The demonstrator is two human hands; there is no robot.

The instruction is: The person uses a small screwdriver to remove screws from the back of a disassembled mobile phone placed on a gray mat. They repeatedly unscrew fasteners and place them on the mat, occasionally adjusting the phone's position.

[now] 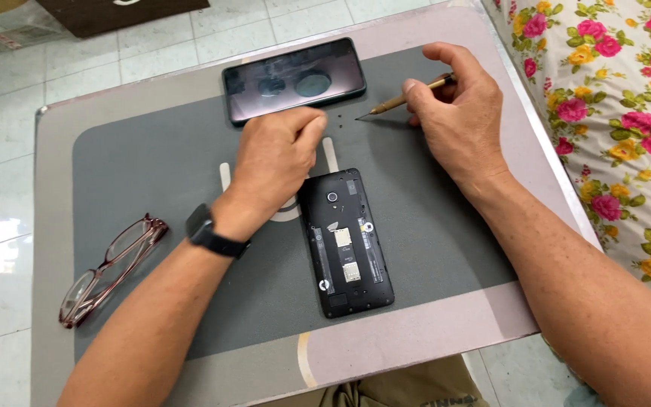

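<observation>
We are looking down at a grey mat [152, 166] lying on the surface [431, 332]. Our right hand [457, 105] is pinching a slim screwdriver [404, 96] between thumb and fingers, its tip resting on the mat beside a few tiny screws [334, 118]. Our left hand [276, 154] is curling into a loose fist, fingertips pressing down on the mat right by those screws; we cannot tell whether it is gripping anything. A dark watch [209, 234] is sitting on that wrist. Just below the left hand, an opened phone [346, 241] is lying face down with its back cover off and its insides showing. Above the hands, a second phone [294, 79] is lying with its dark glass up. Over at the left edge of the mat, a pair of reddish glasses [111, 267] is resting, well apart from the phones. A flowered cloth [612, 98] is showing to the right.
</observation>
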